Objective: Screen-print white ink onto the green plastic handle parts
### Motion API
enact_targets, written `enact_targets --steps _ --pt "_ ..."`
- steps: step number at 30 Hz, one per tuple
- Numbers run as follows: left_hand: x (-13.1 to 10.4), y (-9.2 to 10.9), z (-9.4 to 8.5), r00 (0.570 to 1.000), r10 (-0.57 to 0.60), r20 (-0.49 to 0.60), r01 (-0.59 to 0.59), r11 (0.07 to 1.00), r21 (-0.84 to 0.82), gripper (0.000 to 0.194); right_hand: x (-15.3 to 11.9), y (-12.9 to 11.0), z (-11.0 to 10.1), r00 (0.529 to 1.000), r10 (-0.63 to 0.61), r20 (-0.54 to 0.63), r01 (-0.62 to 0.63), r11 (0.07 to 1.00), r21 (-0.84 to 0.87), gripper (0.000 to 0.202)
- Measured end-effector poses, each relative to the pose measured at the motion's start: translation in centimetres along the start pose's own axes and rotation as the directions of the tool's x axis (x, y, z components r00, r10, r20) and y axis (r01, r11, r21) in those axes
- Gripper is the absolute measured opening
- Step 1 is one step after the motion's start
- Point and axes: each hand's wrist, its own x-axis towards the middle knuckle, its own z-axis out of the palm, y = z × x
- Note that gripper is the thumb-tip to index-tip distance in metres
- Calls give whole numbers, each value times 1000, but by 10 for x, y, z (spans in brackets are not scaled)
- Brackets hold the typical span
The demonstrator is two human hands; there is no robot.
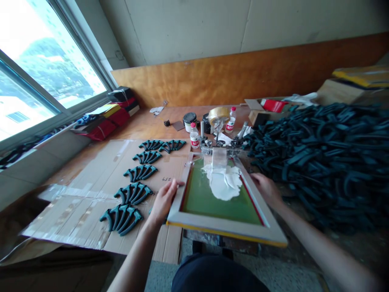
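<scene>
In front of me is a screen-printing frame (pixel 225 232) with a green mesh (pixel 194 198), held at its far side by a metal hinge clamp (pixel 232 151). Thick white ink (pixel 225 187) lies on the mesh, with a squeegee-like metal blade (pixel 219 158) at its far end. My left hand (pixel 165 199) is closed at the frame's left edge, its thumb and finger against it. Beside the right edge is my right hand (pixel 267 190), its fingers curled and partly hidden by the frame; what they hold cannot be made out. Dark green curved handles (pixel 133 194) lie fanned in rows to the left.
A cardboard sheet (pixel 91 174) covers the left of the table. A large heap of dark curved parts (pixel 322 154) fills the right side. Behind the frame stand a plastic bottle (pixel 194 137), an ink jar (pixel 190 119) and a tape roll (pixel 219 114). Red boxes (pixel 103 129) sit by the window.
</scene>
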Motion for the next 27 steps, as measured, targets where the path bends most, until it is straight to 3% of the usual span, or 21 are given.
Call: enact_targets --steps 2,4,6,8,11,13,15,18,19,21,24,27 --pt "-5 -48 -3 995 -99 17 99 995 26 66 27 -5 -12 997 3 -82 -2 1000 14 34" --pt "-2 -90 -1 991 -131 -8 131 989 62 76 52 -28 -14 993 -87 -78 86 996 -11 49" --pt "6 -120 1 992 -122 -30 125 981 148 73 69 -57 -8 980 -194 49 197 978 -67 60" --pt "12 -134 1 994 -106 -19 108 965 240 64 72 -81 3 949 -226 218 251 964 -91 43" --pt "15 -137 -3 996 -94 -2 89 943 320 55 50 -92 14 903 -256 346 295 953 -65 13" --pt "14 -135 -5 996 -92 -1 87 936 341 52 25 -85 12 861 -359 359 389 921 -10 18" --pt "13 -135 -4 996 -93 -10 90 930 355 50 5 -75 2 780 -502 374 516 854 71 22" --pt "12 -137 -3 995 -92 -26 95 927 362 48 -1 -68 -14 678 -608 413 600 782 167 20" --pt "12 -138 -2 995 -90 -29 95 929 358 47 2 -69 -17 681 -603 415 592 787 174 19" --pt "12 -137 -2 996 -87 -30 92 936 339 47 8 -75 -15 751 -555 357 543 827 144 18" --pt "11 -133 -3 995 -94 -21 96 956 279 51 2 -84 -2 837 -521 167 516 853 77 22" --pt "9 -128 -3 995 -104 -7 103 971 216 55 -18 -84 3 809 -581 84 575 813 86 26"
